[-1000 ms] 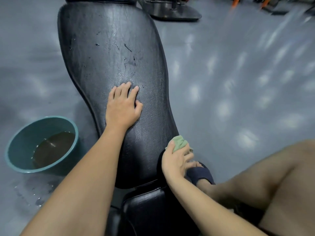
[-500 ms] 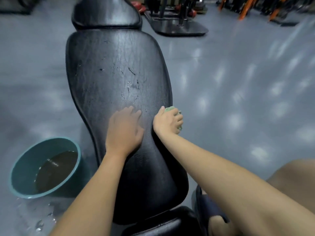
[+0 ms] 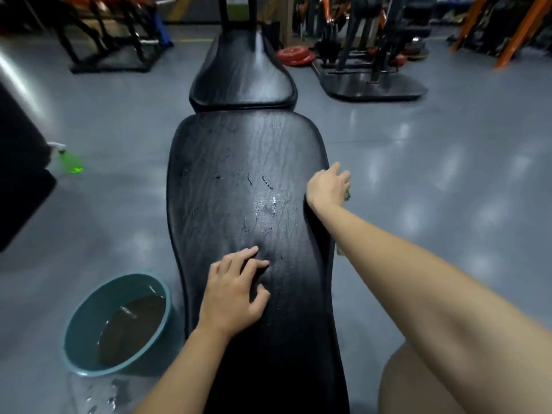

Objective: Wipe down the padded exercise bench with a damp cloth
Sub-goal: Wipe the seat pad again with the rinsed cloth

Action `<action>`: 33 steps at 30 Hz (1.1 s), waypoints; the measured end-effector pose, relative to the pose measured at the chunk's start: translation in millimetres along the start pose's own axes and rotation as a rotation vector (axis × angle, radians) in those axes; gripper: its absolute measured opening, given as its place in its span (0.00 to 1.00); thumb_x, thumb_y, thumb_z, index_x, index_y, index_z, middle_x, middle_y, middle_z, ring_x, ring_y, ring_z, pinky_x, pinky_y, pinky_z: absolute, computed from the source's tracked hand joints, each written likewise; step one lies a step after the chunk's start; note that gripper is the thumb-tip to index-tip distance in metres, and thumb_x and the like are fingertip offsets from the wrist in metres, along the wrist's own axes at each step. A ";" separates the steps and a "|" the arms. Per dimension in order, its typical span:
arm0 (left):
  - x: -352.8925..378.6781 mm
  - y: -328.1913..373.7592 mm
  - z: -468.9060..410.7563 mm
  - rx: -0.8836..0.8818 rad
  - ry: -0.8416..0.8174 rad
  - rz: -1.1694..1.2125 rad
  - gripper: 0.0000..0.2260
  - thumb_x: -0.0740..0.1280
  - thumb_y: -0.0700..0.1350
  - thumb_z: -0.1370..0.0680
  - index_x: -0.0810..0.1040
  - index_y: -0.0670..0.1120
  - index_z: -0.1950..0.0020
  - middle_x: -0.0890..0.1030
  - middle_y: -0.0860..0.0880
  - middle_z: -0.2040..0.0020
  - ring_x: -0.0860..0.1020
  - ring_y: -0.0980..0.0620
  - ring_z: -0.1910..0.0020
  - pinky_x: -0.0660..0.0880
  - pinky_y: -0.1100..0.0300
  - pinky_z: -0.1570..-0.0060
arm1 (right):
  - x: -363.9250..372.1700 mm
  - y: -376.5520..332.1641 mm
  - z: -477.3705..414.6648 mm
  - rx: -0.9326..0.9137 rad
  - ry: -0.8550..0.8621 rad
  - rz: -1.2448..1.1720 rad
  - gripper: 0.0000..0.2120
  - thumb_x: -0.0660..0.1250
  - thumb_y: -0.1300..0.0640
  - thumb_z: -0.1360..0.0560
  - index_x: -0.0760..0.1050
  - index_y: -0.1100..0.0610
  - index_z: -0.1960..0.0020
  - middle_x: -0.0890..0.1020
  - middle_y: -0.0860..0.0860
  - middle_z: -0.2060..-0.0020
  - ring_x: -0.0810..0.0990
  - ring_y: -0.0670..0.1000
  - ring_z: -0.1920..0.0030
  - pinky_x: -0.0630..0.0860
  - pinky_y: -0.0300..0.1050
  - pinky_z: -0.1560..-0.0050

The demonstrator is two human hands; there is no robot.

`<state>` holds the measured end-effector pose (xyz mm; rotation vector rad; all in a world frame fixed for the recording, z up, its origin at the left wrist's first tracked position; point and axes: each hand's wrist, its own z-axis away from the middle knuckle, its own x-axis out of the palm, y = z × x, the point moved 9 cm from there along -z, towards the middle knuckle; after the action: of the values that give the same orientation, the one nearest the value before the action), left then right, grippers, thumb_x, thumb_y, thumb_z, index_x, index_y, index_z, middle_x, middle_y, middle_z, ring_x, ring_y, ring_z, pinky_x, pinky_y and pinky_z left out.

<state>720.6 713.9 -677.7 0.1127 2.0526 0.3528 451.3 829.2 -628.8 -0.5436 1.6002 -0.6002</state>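
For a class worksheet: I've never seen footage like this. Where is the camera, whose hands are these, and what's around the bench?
No machine here: a person wears one wide-angle camera on the head, looking down at their own hands. The left hand rests on the padded bench. The right hand reaches over its right edge, where a sliver of green cloth shows beneath it; the grip is hidden. On the floor to the left stand a teal basin of brownish water and a green spray bottle.
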 end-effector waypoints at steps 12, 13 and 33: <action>-11.8 -20.5 -153.1 -0.025 0.103 -0.278 0.08 0.62 0.48 0.26 0.77 0.47 0.53 0.74 0.49 0.51 0.73 0.45 0.52 0.70 0.50 0.57 | 20.7 -85.0 -108.4 -0.434 0.063 0.040 0.21 0.59 0.59 0.20 0.67 0.57 0.27 0.68 0.61 0.35 0.67 0.62 0.34 0.74 0.60 0.40; -13.5 -31.2 -166.4 -0.100 0.145 -0.284 0.08 0.62 0.48 0.25 0.77 0.47 0.52 0.74 0.49 0.50 0.72 0.45 0.52 0.69 0.51 0.56 | 22.3 -91.8 -112.1 -0.465 0.074 0.051 0.21 0.59 0.59 0.20 0.69 0.57 0.28 0.69 0.61 0.35 0.67 0.62 0.35 0.75 0.61 0.41; -4.6 -49.5 -176.6 -0.314 0.217 -0.260 0.08 0.60 0.51 0.24 0.74 0.49 0.51 0.69 0.54 0.47 0.68 0.49 0.47 0.66 0.51 0.45 | 25.6 -190.5 -78.9 -1.281 -0.033 -0.362 0.17 0.62 0.60 0.26 0.75 0.56 0.39 0.76 0.54 0.45 0.74 0.58 0.45 0.72 0.59 0.49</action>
<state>572.5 630.2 -609.0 -0.3959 2.1626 0.5370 370.9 674.7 -515.5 -1.7852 1.7220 0.2828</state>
